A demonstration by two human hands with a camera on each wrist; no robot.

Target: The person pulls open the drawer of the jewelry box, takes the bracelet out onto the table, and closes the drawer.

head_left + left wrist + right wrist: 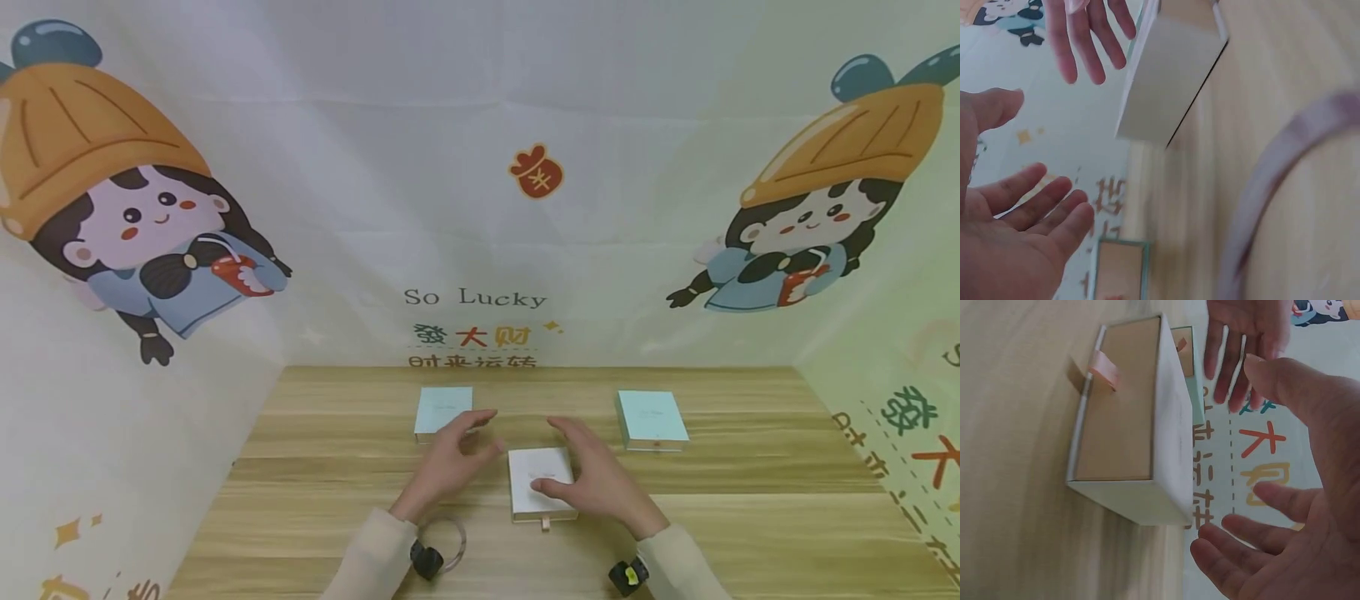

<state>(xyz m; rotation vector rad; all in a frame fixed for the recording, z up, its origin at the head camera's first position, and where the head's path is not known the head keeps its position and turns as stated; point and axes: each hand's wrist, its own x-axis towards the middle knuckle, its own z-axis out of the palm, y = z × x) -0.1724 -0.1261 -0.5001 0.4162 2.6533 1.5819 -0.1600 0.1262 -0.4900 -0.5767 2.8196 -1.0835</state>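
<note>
A white drawer-style box (531, 498) with a pink ribbon tab (1104, 370) lies on the table between my hands. My right hand (603, 479) hovers over its right side, fingers spread; its thumb overlaps the lid in the head view, while the right wrist view shows a gap to the box (1119, 425). To the left of the box, my left hand (448, 458) is raised with fingers apart and nothing in them. It partly covers a mint-green box (438, 404) behind it. Both palms face each other across the white box.
Another mint-green box (652, 417) stands at the back right of the wooden table (750, 450). A pale pink ring (462, 542) shows beside the black device (427, 560) on my left wrist. A printed cloth (360, 208) forms walls behind and on both sides.
</note>
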